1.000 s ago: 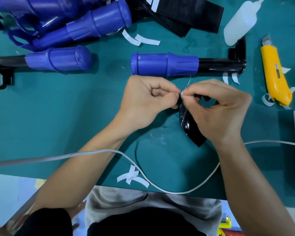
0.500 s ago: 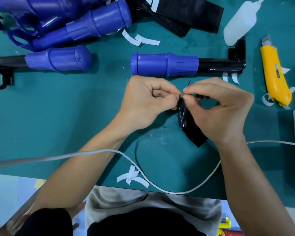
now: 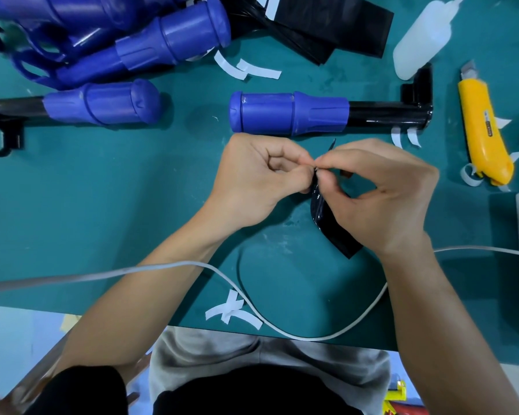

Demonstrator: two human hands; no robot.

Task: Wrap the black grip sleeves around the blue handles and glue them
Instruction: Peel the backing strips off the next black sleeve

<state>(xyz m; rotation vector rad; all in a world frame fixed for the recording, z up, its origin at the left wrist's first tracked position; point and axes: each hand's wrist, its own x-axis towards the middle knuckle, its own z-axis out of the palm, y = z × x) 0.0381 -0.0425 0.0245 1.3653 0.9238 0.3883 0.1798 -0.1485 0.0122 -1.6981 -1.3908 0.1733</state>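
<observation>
Hands were joined on a black grip sleeve [image 3: 333, 232] above the worktop [image 3: 102, 205].
The left hand [image 3: 258, 181] and right hand [image 3: 381, 199] pinched its upper edge, fingertips touching; the sleeve trailed under the right palm, near a blue handle [image 3: 288, 116] lying crosswise.

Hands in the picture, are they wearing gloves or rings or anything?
No. The left hand and right hand are bare: no gloves, rings or watch show. The left arm is bare up to a black sleeve near the elbow; the right shows no sleeve.
</observation>
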